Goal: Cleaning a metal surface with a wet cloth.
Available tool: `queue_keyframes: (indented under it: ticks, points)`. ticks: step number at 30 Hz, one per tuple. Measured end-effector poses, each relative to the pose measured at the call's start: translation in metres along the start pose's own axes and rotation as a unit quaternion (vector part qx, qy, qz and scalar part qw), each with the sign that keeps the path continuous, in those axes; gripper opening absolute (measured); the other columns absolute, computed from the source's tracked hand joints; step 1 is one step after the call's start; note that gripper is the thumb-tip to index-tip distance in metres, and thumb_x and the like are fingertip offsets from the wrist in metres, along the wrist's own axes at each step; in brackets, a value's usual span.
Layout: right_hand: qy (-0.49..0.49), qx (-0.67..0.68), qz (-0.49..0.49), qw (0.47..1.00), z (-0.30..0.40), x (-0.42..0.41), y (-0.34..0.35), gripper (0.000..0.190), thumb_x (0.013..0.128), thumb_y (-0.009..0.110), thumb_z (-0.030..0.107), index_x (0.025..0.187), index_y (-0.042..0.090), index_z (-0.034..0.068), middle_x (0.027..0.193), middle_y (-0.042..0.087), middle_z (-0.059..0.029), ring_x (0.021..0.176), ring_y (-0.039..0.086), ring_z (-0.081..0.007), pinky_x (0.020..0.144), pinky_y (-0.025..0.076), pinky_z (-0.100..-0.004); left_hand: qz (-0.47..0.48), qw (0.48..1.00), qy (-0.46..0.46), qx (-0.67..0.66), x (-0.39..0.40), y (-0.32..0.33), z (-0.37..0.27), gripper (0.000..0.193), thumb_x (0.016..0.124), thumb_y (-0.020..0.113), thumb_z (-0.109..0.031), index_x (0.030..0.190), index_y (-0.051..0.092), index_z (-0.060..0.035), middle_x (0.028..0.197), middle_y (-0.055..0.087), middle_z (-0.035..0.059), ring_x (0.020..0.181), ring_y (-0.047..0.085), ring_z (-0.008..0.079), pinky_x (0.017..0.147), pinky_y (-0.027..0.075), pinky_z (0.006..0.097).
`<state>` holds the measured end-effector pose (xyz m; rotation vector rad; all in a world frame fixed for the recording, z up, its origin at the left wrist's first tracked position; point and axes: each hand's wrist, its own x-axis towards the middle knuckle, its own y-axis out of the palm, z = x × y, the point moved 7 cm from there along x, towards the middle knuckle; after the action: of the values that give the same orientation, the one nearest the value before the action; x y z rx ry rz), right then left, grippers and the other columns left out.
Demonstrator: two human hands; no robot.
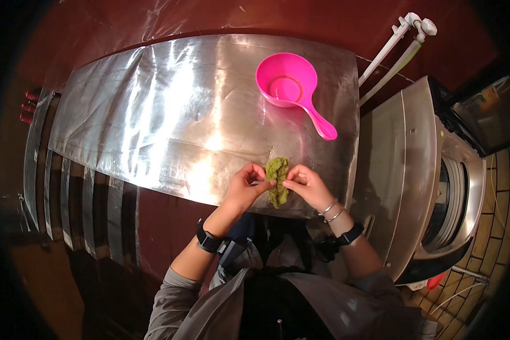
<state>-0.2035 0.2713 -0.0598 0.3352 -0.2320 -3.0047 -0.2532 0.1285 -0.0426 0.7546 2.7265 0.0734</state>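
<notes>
A crumpled green cloth (277, 182) is held at the near edge of the metal-covered tabletop (238, 106). My left hand (251, 183) pinches its left side between thumb and fingers. On the right side of the cloth, my right hand (305, 183) grips it the same way. Whether the cloth rests on the metal or hangs just above it, I cannot tell. Farther back on the tabletop stands a pink plastic water scoop (285, 78), its handle pointing toward the near right.
To the right is a washing machine (412, 178) with its lid (486, 110) raised. A white pipe (382, 53) and a hose (393, 70) run along the dark red wall (221, 17). Dark slats (91, 212) lie at left, and tiled floor (493, 238) shows at right.
</notes>
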Motion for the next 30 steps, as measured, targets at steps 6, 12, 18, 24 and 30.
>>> queue_keyframes:
  ticks: [6, 12, 18, 24, 30]
  points:
    - [-0.079, -0.032, -0.087, 0.993, 0.034, 0.008, 0.016, 0.011, 0.085, 0.051, 0.002, 0.089, 0.042, 0.005, 0.100, 0.052, -0.0059, 0.094, 0.050, -0.0115, 0.082, 0.040, -0.0243, 0.101, 0.993, -0.058, -0.033, -0.011, -0.034, -0.015, 0.032, 0.073, 0.061, 0.006, 0.103, 0.052, -0.0022, 0.083, 0.057, 0.0001, 0.076, 0.051, 0.0060, 0.071, 0.043, 0.0192]
    - [-0.038, -0.106, -0.103, 0.988, 0.046, 0.042, 0.062, 0.012, 0.086, 0.052, 0.005, 0.091, 0.040, 0.005, 0.081, 0.050, 0.0020, 0.075, 0.047, -0.0033, 0.067, 0.039, -0.0185, 0.144, 0.977, -0.002, 0.158, -0.019, -0.118, -0.053, 0.022, 0.079, 0.064, -0.011, 0.099, 0.055, -0.0054, 0.074, 0.050, -0.0055, 0.067, 0.046, 0.0030, 0.060, 0.037, 0.0177]
    - [-0.089, -0.237, -0.102, 0.962, 0.080, 0.070, 0.110, 0.014, 0.080, 0.059, 0.008, 0.093, 0.054, 0.007, 0.091, 0.053, -0.0012, 0.083, 0.048, -0.0127, 0.075, 0.041, -0.0248, 0.125, 0.947, 0.064, 0.290, -0.016, -0.196, -0.075, 0.023, 0.079, 0.065, -0.015, 0.097, 0.057, -0.0032, 0.075, 0.051, -0.0023, 0.069, 0.049, 0.0060, 0.062, 0.041, 0.0208]
    - [-0.144, -0.510, -0.304, 0.791, 0.076, 0.062, 0.131, 0.020, 0.071, 0.064, 0.007, 0.090, 0.062, 0.010, 0.100, 0.052, -0.0055, 0.096, 0.045, -0.0256, 0.083, 0.040, -0.0329, -0.016, 0.806, 0.326, 0.494, -0.009, -0.208, -0.073, 0.032, 0.068, 0.061, 0.000, 0.099, 0.057, -0.0030, 0.093, 0.054, 0.0129, 0.085, 0.053, 0.0343, 0.072, 0.045, 0.0393]
    - [-0.115, -0.559, -0.231, 0.788, 0.036, 0.080, 0.153, 0.024, 0.071, 0.065, 0.015, 0.093, 0.061, 0.008, 0.102, 0.052, -0.0048, 0.101, 0.045, -0.0250, 0.086, 0.039, -0.0374, 0.008, 0.706, 0.277, 0.651, 0.018, -0.163, -0.042, 0.025, 0.073, 0.052, -0.008, 0.098, 0.057, -0.0042, 0.098, 0.055, 0.0091, 0.094, 0.051, 0.0252, 0.082, 0.040, 0.0355]
